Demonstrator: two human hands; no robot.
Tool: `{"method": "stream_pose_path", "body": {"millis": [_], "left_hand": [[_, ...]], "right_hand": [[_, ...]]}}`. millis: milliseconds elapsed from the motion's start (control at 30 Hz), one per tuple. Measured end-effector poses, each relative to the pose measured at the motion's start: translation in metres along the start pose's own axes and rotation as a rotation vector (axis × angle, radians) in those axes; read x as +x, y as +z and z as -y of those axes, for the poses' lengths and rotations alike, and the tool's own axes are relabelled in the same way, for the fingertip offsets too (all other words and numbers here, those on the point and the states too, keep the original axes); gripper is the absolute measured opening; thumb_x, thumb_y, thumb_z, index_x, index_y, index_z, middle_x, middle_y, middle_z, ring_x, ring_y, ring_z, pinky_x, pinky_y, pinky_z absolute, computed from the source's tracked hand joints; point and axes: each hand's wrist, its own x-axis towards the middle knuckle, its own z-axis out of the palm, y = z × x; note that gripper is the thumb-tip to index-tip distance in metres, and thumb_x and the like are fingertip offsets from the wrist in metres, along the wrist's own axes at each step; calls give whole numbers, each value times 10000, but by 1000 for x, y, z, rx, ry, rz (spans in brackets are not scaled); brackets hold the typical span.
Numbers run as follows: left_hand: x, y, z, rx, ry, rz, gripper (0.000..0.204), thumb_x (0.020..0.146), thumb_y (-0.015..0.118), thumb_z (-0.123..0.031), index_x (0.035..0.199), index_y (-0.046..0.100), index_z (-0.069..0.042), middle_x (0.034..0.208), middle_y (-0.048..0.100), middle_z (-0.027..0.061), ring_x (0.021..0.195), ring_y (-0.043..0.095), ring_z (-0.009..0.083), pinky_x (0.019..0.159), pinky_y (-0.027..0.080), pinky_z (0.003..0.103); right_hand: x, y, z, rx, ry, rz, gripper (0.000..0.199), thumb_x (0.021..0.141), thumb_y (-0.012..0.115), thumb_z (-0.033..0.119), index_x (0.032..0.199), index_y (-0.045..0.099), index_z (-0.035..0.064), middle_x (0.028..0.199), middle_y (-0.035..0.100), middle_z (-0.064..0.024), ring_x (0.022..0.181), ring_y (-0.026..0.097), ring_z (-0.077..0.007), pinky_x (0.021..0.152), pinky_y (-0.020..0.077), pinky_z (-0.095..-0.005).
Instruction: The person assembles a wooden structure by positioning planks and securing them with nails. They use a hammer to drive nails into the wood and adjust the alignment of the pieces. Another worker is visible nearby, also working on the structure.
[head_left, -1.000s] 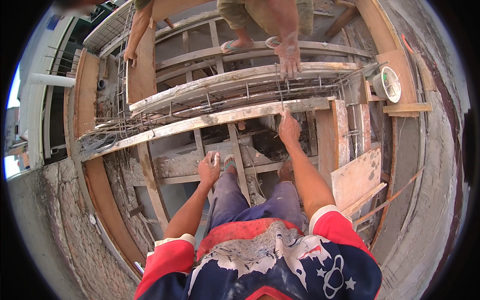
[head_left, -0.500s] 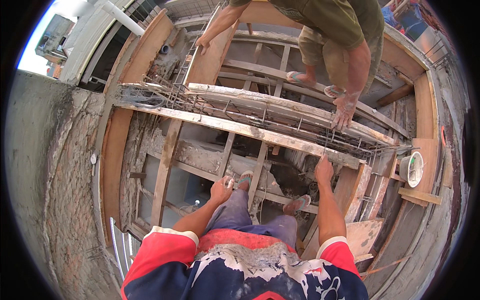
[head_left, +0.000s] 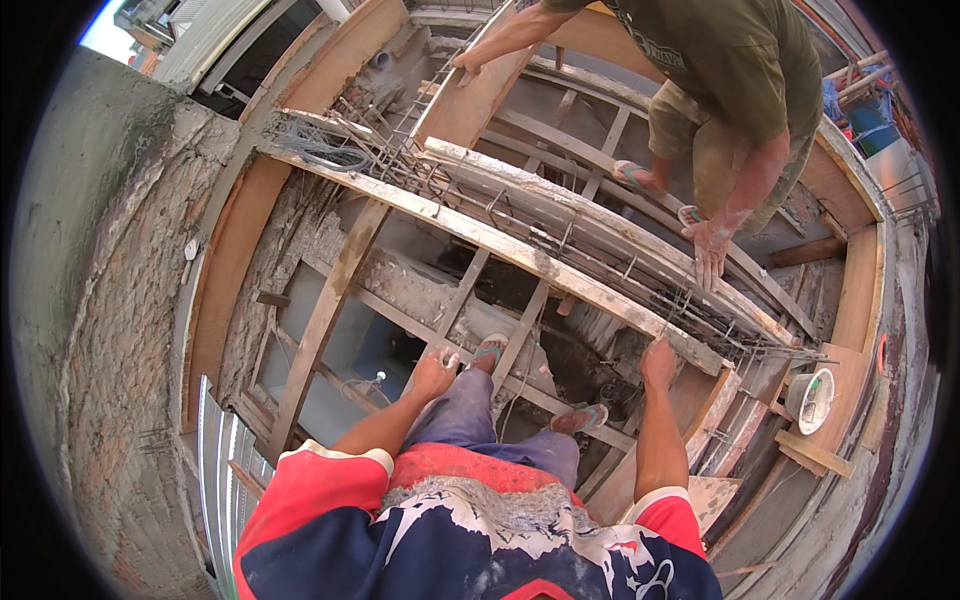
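My left hand (head_left: 437, 370) is held above my left knee with its fingers curled in; whatever may be in them is too small to name. At the near face of a long timber formwork board (head_left: 500, 250), my right hand (head_left: 657, 362) is closed near the board's right end. A thin dark piece seems to rise from its fingertips, but I cannot make out what it is. Behind this board, a cage of steel reinforcing bars (head_left: 610, 285) runs between it and a second board (head_left: 590, 213). A co-worker's hand (head_left: 710, 255) reaches down to that far board.
The co-worker's other hand (head_left: 466, 66) holds an upright plywood panel (head_left: 470, 100). Loose wire (head_left: 335, 155) lies at the left end of the bars. My sandalled feet stand on timber crosspieces (head_left: 330, 320) with gaps between them. A white bucket (head_left: 818, 400) sits at right.
The view has turned, so the formwork slopes more steeply to the right. My right hand stays by the board's near face. The co-worker's lower hand now has its fingers stretched out.
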Motion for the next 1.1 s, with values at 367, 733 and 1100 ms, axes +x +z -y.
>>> {"method": "stream_pose_path", "body": {"millis": [367, 733, 1100], "left_hand": [[-3, -9, -26, -68, -18, 79, 373, 993, 592, -404, 1160, 717, -95, 1104, 729, 229, 1066, 673, 441, 923, 518, 523], [-6, -2, -30, -43, 22, 74, 367, 994, 595, -407, 1160, 717, -103, 1066, 731, 242, 1036, 674, 462, 900, 518, 548], [4, 33, -132, -10, 319, 77, 351, 1022, 577, -384, 1050, 698, -55, 974, 721, 236, 958, 685, 451, 811, 514, 518]], "right_hand": [[3, -3, -1, -77, -2, 25, 294, 971, 537, 247, 1091, 634, -2, 1034, 707, -314, 1002, 676, -521, 884, 538, -603], [7, 1, -13, -231, -150, -10, 297, 945, 622, 303, 975, 646, 8, 915, 724, -258, 890, 722, -470, 804, 578, -579], [1, -60, 10, -3, 6, 75, 620, 921, 692, 529, 1170, 623, -35, 1007, 710, -294, 993, 688, -475, 877, 551, -565]]}}
